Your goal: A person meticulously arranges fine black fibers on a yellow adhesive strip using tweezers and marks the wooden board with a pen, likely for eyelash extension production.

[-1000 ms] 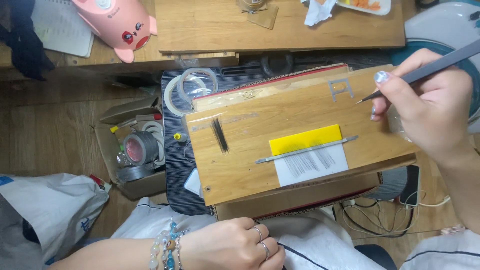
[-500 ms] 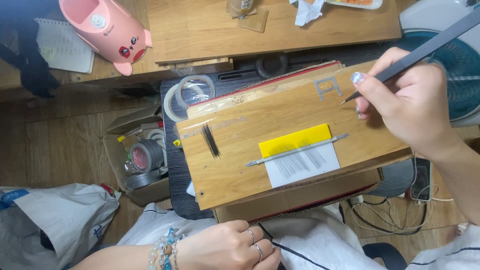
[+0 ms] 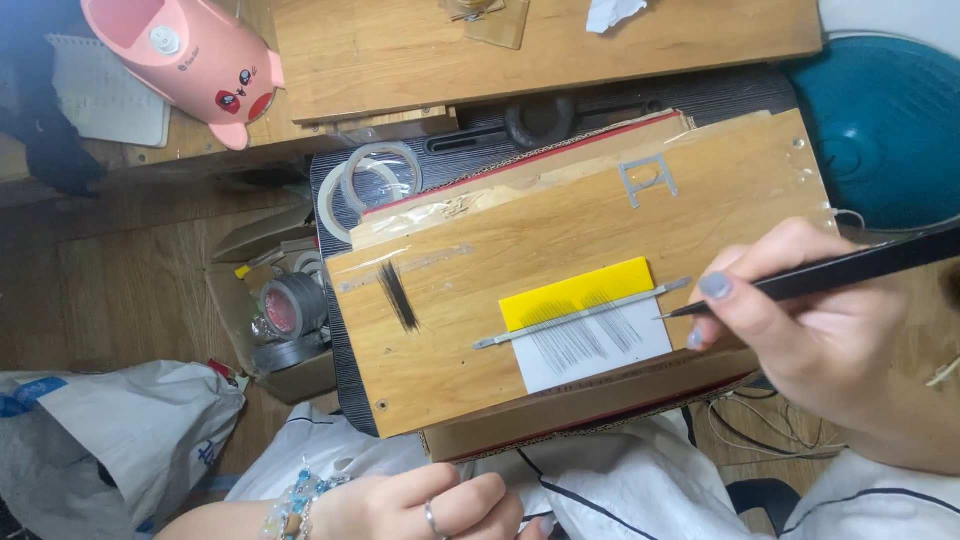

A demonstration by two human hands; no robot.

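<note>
The left hand [image 3: 430, 505], loosely curled on nothing, is resting on the white cloth [image 3: 600, 480] below the wooden board's [image 3: 480, 340] near edge. The yellow-and-white card [image 3: 585, 325] with fine dark lash strands is lying toward the board's near right corner, under a thin metal strip [image 3: 580, 313]. The right hand [image 3: 810, 330], pinched on long black tweezers [image 3: 820, 275], has been coming down from the far right corner; the tip is now meeting the strip's right end, suggesting strand picking is beginning.

Yellow card [image 3: 575, 292], black tweezers [image 3: 840, 272], pink pig-faced container [image 3: 190, 60].
</note>
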